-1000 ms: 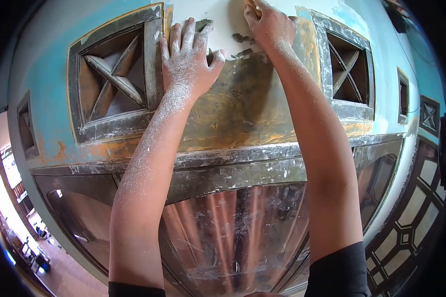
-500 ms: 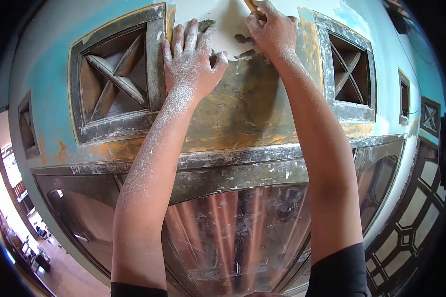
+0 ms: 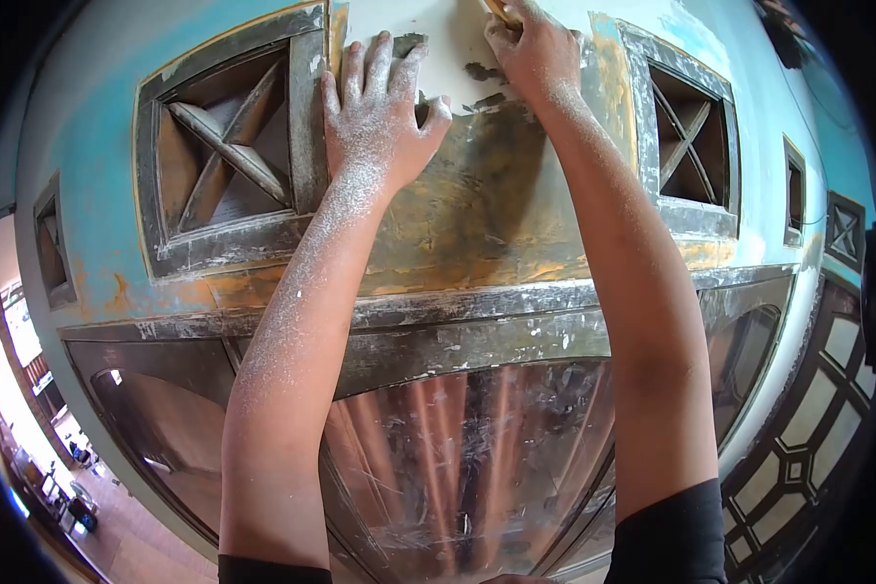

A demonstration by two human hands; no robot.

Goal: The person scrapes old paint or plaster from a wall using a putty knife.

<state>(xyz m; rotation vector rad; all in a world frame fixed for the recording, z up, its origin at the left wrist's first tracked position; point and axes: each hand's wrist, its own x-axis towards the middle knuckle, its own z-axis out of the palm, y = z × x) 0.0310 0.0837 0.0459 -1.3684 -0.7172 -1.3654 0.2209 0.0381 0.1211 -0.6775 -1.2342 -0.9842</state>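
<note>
My left hand (image 3: 375,122), dusted with white powder, lies flat with fingers spread on the wall beside the left vent frame. Under and around its fingertips are white coating and dark bare patches. My right hand (image 3: 540,58) is closed around a tool with a yellowish wooden handle (image 3: 502,12) at the top edge of the view; the tool's working end is out of sight. Between and above the hands, a white coated area (image 3: 453,54) ends in a ragged edge over the brown and ochre wall (image 3: 467,209).
Wooden vent frames with crossed bars stand left (image 3: 229,151) and right (image 3: 686,136) of the hands. Below runs a worn wooden ledge (image 3: 477,304) above an arched glass pane (image 3: 467,448) with reddish curtain folds. Patterned dark door (image 3: 798,467) at right; tiled floor (image 3: 156,545) at lower left.
My right hand has shifted slightly upward with the tool. My left hand stays spread at the same spot on the wall.
</note>
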